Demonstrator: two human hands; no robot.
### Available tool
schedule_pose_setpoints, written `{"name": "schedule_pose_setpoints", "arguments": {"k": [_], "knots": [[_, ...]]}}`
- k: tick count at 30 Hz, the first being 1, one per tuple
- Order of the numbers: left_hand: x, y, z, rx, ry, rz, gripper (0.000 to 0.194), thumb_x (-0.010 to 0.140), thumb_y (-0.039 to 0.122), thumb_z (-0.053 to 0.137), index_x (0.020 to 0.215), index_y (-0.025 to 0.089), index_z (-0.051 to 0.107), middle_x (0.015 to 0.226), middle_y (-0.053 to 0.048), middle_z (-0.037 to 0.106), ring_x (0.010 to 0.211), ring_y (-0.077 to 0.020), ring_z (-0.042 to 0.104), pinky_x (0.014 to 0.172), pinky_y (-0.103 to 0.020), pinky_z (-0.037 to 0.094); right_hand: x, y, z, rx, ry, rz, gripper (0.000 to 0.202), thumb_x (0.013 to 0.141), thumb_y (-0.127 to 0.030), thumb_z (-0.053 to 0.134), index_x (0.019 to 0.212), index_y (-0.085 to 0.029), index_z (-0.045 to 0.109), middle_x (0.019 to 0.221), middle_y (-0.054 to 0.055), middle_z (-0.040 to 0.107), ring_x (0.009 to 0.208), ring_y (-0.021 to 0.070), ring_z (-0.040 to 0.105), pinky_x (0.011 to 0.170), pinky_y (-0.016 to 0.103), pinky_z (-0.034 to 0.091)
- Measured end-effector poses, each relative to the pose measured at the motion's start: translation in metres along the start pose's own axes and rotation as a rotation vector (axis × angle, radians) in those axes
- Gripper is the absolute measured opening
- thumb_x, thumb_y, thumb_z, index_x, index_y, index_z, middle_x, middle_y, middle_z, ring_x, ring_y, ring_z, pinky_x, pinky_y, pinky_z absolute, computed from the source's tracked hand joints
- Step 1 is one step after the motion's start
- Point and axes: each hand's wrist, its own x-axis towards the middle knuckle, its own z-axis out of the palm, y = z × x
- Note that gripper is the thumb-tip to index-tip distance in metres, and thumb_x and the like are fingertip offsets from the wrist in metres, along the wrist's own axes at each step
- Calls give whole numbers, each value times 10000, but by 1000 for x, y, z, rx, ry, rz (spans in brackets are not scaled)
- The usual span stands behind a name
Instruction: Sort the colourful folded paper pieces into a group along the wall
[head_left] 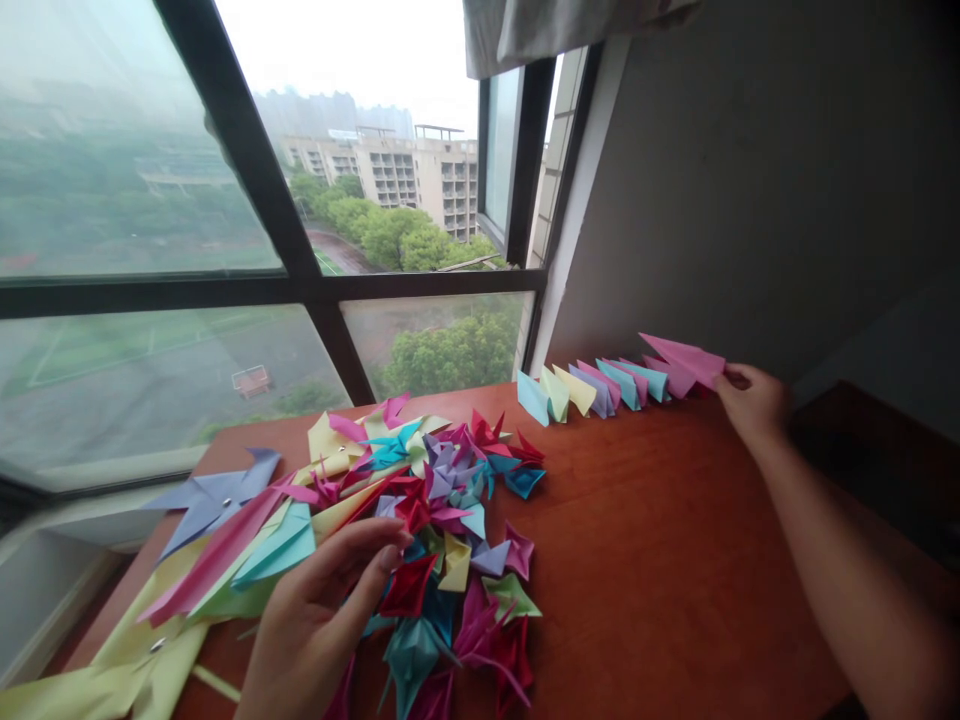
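At the right end of the row, my right hand (754,402) pinches a pink paper airplane (686,358) by its rear end, its nose pointing left. Beside it stands a row of folded paper airplanes (600,388) in light blue, green, yellow, purple and pink. My left hand (330,600) hovers at the near side of a heap of folded paper pieces (450,470), its fingers loosely curved, a gap between thumb and forefinger, and nothing visible in them. A light blue paper airplane (281,548) lies just behind it. A red folded piece (411,588) is near its fingertips.
A purple pinwheel (221,500) and a large yellow pinwheel (142,645) lie on the left of the brown wooden table (660,560). Beyond the table's far edge are windows with a dark frame (315,292). A grey wall (757,200) rises behind the airplane row.
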Motion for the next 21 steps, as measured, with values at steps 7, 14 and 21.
{"name": "schedule_pose_setpoints", "arguments": {"k": [7, 14, 21], "knots": [[5, -10, -1, 36, 41, -14, 314, 718, 456, 818, 927, 221, 808, 994, -88, 817, 858, -294, 785, 688, -273, 649, 33, 35, 35, -180, 46, 94, 79, 761, -154, 665, 780, -113, 730, 803, 149, 727, 737, 230, 658, 687, 343, 441], [7, -11, -6, 63, 11, -107, 347, 716, 491, 806, 955, 238, 808, 1077, -86, 805, 938, -322, 771, 736, -299, 649, 35, 58, 73, -218, 40, 118, 165, 725, -165, 624, 833, -143, 746, 843, 129, 741, 785, 261, 665, 736, 353, 491], [5, -9, -3, 65, 60, -73, 324, 695, 486, 817, 912, 245, 812, 1040, -75, 812, 891, -287, 777, 710, -253, 639, 23, 76, 79, -124, -30, 114, 220, 637, -130, 659, 833, -160, 754, 819, 88, 741, 791, 243, 668, 783, 356, 515]]}}
